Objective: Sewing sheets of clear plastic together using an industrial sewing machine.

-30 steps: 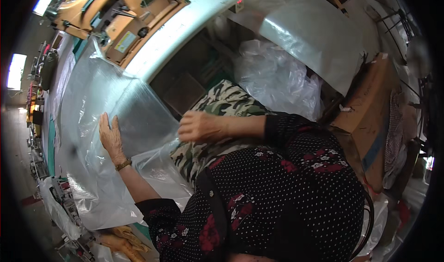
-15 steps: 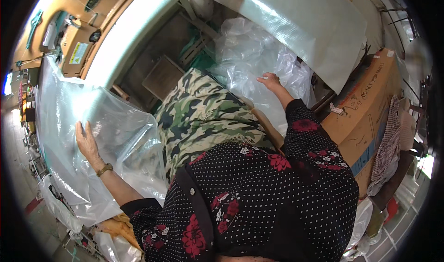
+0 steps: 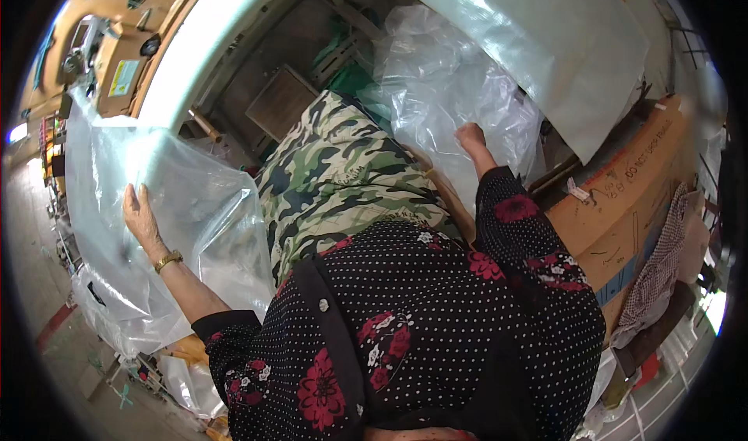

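At the left, my left hand (image 3: 142,219) rests on a clear plastic sheet (image 3: 222,238) that drapes down from the table edge. Its visible fingers are stretched out and slightly apart. My right hand (image 3: 470,139) hovers in front of a crumpled heap of clear plastic (image 3: 425,75), its fingers curled closed. Whether it pinches any plastic cannot be made out. Camouflage cloth (image 3: 351,184) covers my lap between the two hands.
A large cardboard box (image 3: 623,207) stands at the right, with a checked cloth (image 3: 658,266) hanging beside it. Whitish sheeting (image 3: 538,44) spans the upper right. Tan machine parts (image 3: 117,67) sit at the upper left, by a bright table edge (image 3: 191,51).
My right hand has gone from thumb and fingers partly extended to curled closed. The left hand stays on the plastic sheet, whose lower part has shifted. The view has tilted slightly.
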### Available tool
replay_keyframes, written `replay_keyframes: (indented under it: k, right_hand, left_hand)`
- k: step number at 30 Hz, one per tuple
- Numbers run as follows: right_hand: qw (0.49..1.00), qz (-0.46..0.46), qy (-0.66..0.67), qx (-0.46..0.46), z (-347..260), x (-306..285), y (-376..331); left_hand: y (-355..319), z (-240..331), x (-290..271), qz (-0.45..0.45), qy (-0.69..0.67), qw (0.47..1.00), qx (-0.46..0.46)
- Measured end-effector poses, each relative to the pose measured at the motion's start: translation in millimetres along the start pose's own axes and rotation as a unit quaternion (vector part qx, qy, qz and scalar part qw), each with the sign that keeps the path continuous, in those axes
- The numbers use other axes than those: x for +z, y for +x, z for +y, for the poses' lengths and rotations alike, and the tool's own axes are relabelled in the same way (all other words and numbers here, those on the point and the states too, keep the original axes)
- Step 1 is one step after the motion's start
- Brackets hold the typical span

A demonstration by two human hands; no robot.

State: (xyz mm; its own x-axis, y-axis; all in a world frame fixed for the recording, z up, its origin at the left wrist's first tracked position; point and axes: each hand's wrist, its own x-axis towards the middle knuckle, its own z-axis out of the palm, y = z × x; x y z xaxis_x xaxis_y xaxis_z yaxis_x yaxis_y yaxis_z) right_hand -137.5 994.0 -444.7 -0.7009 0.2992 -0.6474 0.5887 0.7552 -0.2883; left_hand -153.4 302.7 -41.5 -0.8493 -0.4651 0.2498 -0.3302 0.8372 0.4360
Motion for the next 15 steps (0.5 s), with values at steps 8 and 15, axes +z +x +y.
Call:
replay_keyframes:
  k: [8,15]
  right_hand:
    - [0.748,-0.106,0.614,-0.230,-97,-136,-91]
    - [0.631,0.174,0.595,-0.467,-191,-282,-310]
  left_hand:
    - [-1,3,9,0.034,0.003,0.999,0.038]
    - [-13,36,3,0.094,0.080,0.990,0.061]
